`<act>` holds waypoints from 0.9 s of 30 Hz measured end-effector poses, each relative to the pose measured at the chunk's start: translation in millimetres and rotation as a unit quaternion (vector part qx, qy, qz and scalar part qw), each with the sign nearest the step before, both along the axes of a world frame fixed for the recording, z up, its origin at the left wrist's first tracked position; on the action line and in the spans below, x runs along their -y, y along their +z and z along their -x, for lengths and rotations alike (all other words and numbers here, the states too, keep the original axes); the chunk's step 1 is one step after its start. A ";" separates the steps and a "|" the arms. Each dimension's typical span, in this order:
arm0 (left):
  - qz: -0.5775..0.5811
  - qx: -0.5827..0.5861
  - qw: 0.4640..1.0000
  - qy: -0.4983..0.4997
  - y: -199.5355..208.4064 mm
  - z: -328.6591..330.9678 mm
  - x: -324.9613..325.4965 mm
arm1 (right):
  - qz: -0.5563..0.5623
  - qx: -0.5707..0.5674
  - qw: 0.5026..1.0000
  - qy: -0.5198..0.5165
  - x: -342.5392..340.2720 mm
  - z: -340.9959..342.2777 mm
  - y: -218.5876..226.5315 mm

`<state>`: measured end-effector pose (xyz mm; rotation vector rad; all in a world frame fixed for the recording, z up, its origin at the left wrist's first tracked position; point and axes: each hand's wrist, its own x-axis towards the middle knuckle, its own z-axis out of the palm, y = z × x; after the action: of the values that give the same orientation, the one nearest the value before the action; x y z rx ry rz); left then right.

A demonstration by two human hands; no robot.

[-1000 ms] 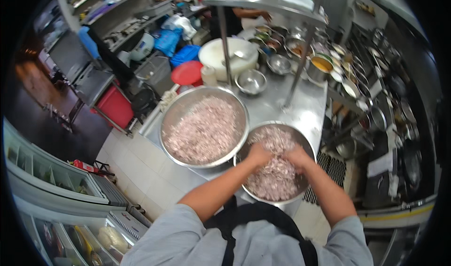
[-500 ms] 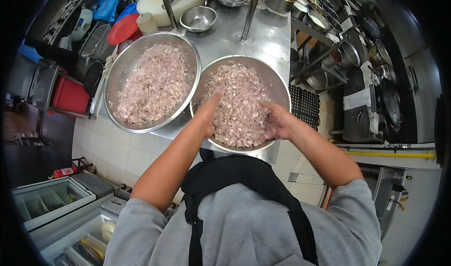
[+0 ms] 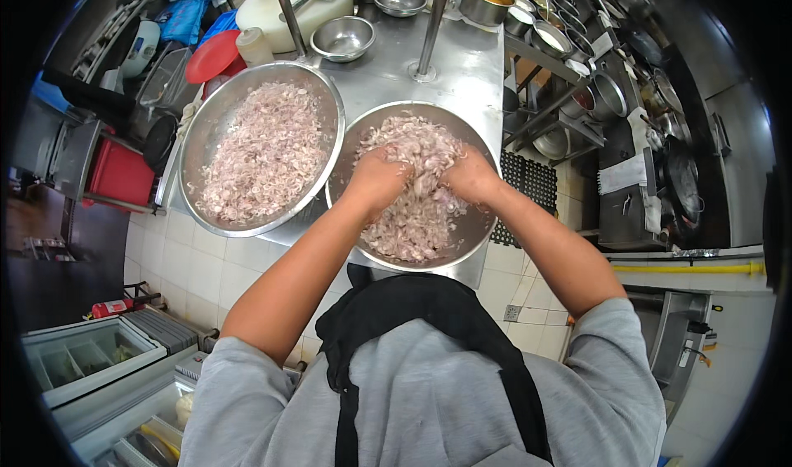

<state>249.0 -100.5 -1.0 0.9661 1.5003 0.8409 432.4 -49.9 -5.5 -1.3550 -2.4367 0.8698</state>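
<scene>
Both of my hands are in a wide steel bowl [image 3: 483, 236] heaped with sliced shallots [image 3: 412, 236]. My left hand [image 3: 378, 180] is at the left of the heap, its fingers curled into the slices. From the right, my right hand [image 3: 470, 175] cups the same heap, fingertips buried. Shallots are bunched up between the two hands, some blurred by motion. Left of this bowl, its rim close by, stands a second large steel bowl [image 3: 191, 145] with a broad layer of sliced shallots [image 3: 264, 153]; neither hand touches it.
The bowls stand on a steel table [image 3: 384, 71] with two upright posts [image 3: 436, 25]. Behind them are small steel bowls [image 3: 342, 38], a squeeze bottle [image 3: 254, 46], a red lid [image 3: 212, 56] and a round white board [image 3: 289, 13]. Pots [image 3: 487, 3] line the back right.
My hands have moved farther from me and closer together, gathering shallots between them. More bare steel shows at the bowl's right side. The view has shifted slightly.
</scene>
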 end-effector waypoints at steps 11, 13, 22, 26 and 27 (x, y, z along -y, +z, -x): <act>0.228 0.337 0.896 0.176 -66.4 -9.1 47.9 | 0.664 -0.305 0.613 -0.299 69.3 3.1 -34.3; 0.203 0.345 0.894 0.200 -97.7 -22.3 46.6 | 0.651 -0.370 0.578 -0.324 84.3 28.5 -56.7; -0.114 0.121 0.957 0.237 -90.1 -24.2 29.8 | 0.149 -0.028 0.980 -0.125 53.4 27.5 -80.2; -0.157 -0.149 0.973 0.076 -47.7 -10.8 8.6 | 0.072 -0.109 0.991 -0.038 11.9 3.3 -40.0; -0.183 -0.162 0.968 0.065 -46.0 -5.7 2.3 | 0.013 -0.071 0.997 -0.025 5.5 5.8 -30.9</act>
<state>254.7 -102.8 -47.1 1.3380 1.7351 1.1226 426.7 -55.4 -36.4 -1.3094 -2.2842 0.9535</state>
